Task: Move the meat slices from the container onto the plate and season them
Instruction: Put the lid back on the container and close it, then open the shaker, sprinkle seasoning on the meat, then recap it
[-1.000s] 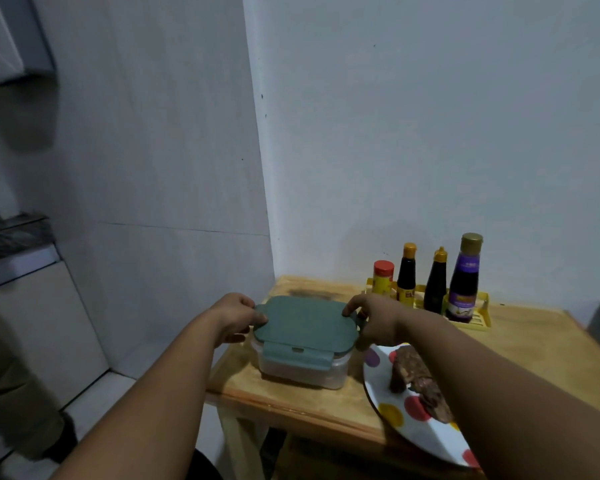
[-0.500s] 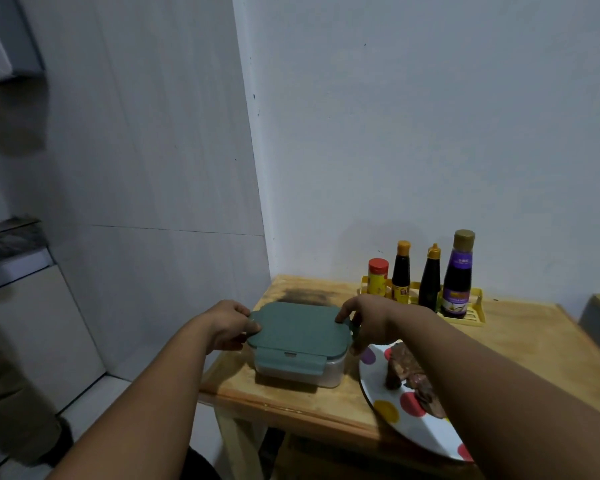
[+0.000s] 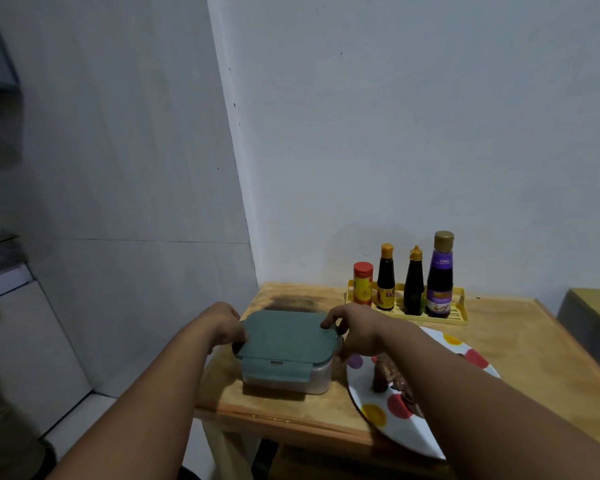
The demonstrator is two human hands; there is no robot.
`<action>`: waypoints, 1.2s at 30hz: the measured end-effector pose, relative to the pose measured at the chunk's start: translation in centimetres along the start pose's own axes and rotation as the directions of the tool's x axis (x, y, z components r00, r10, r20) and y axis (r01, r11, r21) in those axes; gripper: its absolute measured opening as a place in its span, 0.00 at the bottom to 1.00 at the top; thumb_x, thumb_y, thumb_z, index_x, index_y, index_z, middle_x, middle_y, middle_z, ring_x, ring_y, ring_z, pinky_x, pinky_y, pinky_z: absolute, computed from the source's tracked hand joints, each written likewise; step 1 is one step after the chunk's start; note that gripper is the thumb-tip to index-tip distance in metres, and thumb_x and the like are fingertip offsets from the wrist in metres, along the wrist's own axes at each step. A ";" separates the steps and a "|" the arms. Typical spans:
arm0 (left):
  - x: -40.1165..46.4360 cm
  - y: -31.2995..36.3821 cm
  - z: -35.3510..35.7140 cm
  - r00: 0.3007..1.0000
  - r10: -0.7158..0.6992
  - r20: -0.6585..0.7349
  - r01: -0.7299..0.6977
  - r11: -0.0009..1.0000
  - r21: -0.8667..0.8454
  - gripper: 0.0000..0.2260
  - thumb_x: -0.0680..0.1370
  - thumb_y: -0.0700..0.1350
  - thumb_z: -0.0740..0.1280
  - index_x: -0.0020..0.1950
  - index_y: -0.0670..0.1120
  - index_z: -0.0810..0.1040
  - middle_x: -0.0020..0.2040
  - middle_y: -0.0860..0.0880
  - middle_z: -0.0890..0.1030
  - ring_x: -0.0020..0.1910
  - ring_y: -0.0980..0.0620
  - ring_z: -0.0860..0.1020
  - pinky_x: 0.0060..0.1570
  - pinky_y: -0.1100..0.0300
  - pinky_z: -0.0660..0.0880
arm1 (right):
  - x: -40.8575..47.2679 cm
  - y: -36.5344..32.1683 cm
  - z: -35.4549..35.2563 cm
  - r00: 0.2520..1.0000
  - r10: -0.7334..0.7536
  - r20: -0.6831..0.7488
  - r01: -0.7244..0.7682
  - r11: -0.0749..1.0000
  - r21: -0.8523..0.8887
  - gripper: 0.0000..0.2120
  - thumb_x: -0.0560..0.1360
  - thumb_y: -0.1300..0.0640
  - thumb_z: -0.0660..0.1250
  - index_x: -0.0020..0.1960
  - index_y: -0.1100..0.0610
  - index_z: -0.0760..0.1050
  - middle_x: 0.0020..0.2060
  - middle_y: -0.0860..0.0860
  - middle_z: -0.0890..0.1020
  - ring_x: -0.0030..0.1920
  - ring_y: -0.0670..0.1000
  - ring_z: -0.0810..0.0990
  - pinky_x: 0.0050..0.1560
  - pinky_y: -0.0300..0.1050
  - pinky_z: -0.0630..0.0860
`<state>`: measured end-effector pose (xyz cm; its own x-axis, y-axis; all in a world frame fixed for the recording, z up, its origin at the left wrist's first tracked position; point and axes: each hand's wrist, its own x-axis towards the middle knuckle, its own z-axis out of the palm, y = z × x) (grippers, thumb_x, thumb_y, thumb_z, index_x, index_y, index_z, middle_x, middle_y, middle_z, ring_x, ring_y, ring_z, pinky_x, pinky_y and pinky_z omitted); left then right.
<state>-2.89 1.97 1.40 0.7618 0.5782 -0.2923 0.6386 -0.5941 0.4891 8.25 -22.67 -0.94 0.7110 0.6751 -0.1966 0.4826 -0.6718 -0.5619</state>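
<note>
A person's left hand [image 3: 224,325] and right hand [image 3: 355,329] grip opposite ends of a green lid [image 3: 286,337] sitting on a clear plastic container [image 3: 288,379] near the front left corner of a wooden table [image 3: 520,344]. The left fingers curl over the lid's left edge; the right thumb and fingers pinch its far right corner. Just right of the container, brown meat slices [image 3: 390,375] lie on a white plate [image 3: 406,434] with coloured dots, partly hidden by the right forearm. Against the wall, a yellow rack [image 3: 459,315] holds a red-capped seasoning shaker [image 3: 362,284] and three dark sauce bottles [image 3: 439,275].
</note>
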 end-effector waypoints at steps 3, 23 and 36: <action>-0.2 2.4 0.9 0.995 0.072 -0.070 -0.060 0.986 0.157 0.11 0.75 0.42 0.70 0.57 0.43 0.79 0.53 0.44 0.80 0.50 0.45 0.79 0.46 0.54 0.78 | -0.1 0.2 -0.4 1.000 0.007 0.017 -0.007 1.000 -0.017 0.35 0.67 0.64 0.78 0.70 0.47 0.69 0.63 0.52 0.77 0.60 0.54 0.77 0.53 0.45 0.77; 6.2 17.6 10.3 0.882 0.463 -0.084 -0.464 0.886 0.006 0.27 0.76 0.52 0.72 0.72 0.49 0.69 0.69 0.46 0.75 0.63 0.44 0.76 0.56 0.54 0.75 | 3.1 7.5 -3.6 0.967 0.108 -0.230 -0.079 0.988 0.132 0.31 0.73 0.61 0.72 0.73 0.50 0.66 0.64 0.54 0.77 0.62 0.57 0.77 0.61 0.52 0.76; 10.3 21.1 13.6 0.821 0.569 -0.050 -0.564 0.821 0.088 0.21 0.80 0.48 0.66 0.72 0.47 0.68 0.69 0.45 0.73 0.64 0.44 0.74 0.64 0.50 0.72 | 5.3 10.1 -3.4 0.959 0.130 -0.251 -0.059 0.961 0.270 0.39 0.73 0.62 0.71 0.79 0.50 0.57 0.69 0.52 0.73 0.65 0.56 0.75 0.61 0.49 0.77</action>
<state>19.92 -12.22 -2.41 0.9831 0.1646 0.0800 0.1042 -0.8629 0.4944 18.68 -26.89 -4.91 0.8732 0.4837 -0.0595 0.2834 -0.6034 -0.7454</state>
